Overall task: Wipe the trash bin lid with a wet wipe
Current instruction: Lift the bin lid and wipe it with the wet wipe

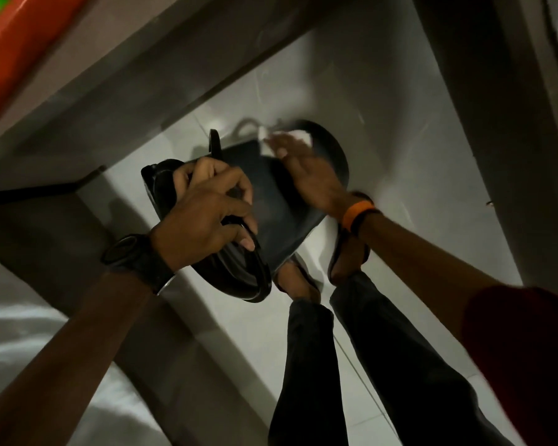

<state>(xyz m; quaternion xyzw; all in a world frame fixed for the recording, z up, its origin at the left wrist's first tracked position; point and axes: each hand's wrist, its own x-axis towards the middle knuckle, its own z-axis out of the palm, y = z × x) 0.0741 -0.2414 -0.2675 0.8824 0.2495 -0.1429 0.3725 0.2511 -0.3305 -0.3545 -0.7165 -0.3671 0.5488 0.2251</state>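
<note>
A black trash bin (271,201) stands on the pale tiled floor below me. Its round black lid (239,278) is tipped up at the bin's left side, and my left hand (207,214) grips the lid's rim with closed fingers. My right hand (306,175) lies flat on the bin's top surface near its far rim, pressing a white wet wipe (300,135) under the fingertips. The wipe shows only past my fingers and is blurred.
My two legs in dark trousers and sandalled feet (348,252) stand just behind the bin. A grey furniture edge (110,91) runs above left, a wall (458,91) on the right, and white bedding (29,333) lies at lower left.
</note>
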